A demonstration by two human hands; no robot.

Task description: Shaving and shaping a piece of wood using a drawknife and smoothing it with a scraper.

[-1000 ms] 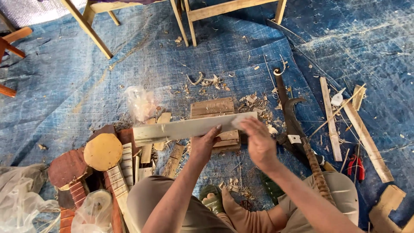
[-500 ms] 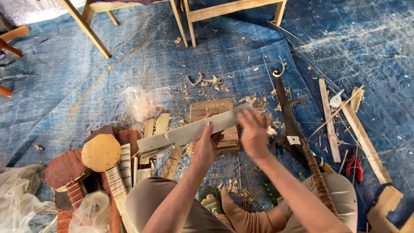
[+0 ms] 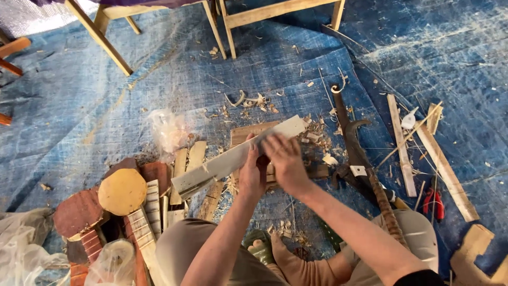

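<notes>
A long pale wooden board (image 3: 222,161) lies tilted across a brown wooden block (image 3: 253,132), its right end raised. My left hand (image 3: 253,172) grips the board near its middle from below. My right hand (image 3: 286,159) is closed over the board just right of the left hand; motion blur hides whether it holds a tool. Wood shavings (image 3: 316,133) lie around the block.
Small guitar-like parts lie at lower left: a round yellow disc (image 3: 123,190), fretted necks (image 3: 140,225), red-brown pieces (image 3: 78,212). A dark curved tool (image 3: 355,143), wood strips (image 3: 400,140), red-handled pliers (image 3: 434,204) sit right. Chair legs (image 3: 100,37) stand behind on the blue tarp (image 3: 79,116).
The board's right end has tipped upward and the board shifted slightly left. My right hand slid left along it, closing up to my left hand.
</notes>
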